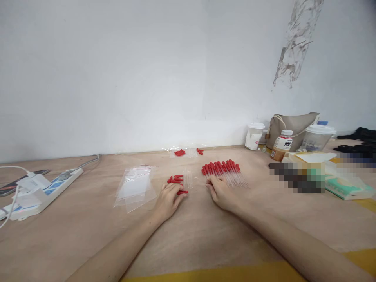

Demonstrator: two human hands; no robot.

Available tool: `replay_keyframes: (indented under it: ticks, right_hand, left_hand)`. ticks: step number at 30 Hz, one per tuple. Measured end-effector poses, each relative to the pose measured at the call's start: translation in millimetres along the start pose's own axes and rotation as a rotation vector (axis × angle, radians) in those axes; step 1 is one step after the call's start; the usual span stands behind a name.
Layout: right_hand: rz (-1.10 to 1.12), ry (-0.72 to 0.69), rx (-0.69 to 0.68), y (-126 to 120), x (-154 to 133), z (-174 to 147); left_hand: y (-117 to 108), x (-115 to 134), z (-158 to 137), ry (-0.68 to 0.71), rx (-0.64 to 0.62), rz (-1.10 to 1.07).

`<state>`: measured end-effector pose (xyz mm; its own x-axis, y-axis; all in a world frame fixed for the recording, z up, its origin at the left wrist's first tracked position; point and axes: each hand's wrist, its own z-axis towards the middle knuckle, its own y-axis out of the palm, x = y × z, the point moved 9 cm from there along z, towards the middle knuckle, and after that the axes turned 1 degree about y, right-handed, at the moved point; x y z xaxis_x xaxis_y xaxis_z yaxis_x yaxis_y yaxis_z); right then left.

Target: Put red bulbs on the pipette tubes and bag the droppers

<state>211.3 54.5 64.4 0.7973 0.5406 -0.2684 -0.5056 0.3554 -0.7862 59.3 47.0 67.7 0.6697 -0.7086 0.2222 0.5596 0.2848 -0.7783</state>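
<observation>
Yellow strip (235, 272): worktop (196, 239), near edge. Left hand (167, 201) pinches red cap (183, 192); right hand (222, 194), beside capped droppers (219, 169), grip unclear. Apparently capping; next needs a bare tube (188, 178).

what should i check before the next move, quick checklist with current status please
1. Red piece at the left hand fingertips: ok; firm grip: cannot tell.
2. Right hand beside the row of red-topped droppers: ok; holding one: cannot tell.
3. Clear tubes lying between the hands: ok.
4. More red pieces near the left hand: ok.
5. Plastic bags apart from both hands: ok.
6. Bottle upright and capped: ok.
</observation>
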Motion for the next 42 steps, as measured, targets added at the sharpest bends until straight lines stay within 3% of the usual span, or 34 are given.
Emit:
replay_keyframes:
  ticks: [8, 18, 26, 35, 42]
  right_hand:
    - [0.151, -0.19, 0.0, 4.3, -24.7, -18.4]
    - [0.184, -0.193, 0.025, 5.3, -26.5, -18.9]
    - [0.217, -0.194, 0.008, 7.6, -23.3, -16.7]
    - [0.05, -0.226, -0.041, 4.2, -25.5, -14.9]
    - [-0.036, -0.192, -0.042, 7.4, -31.9, -16.8]
  left_hand:
    - [7.0, -3.2, -6.3, -0.036, -0.015, -0.142]
    - [8.5, -3.8, -7.3, -0.051, -0.007, -0.138]
    - [6.1, 5.4, -6.6, 0.028, -0.031, -0.189]
    - [17.5, 17.1, -9.8, 0.145, -0.167, -0.109]
    - [16.9, 17.3, -7.6, 0.12, -0.154, -0.065]
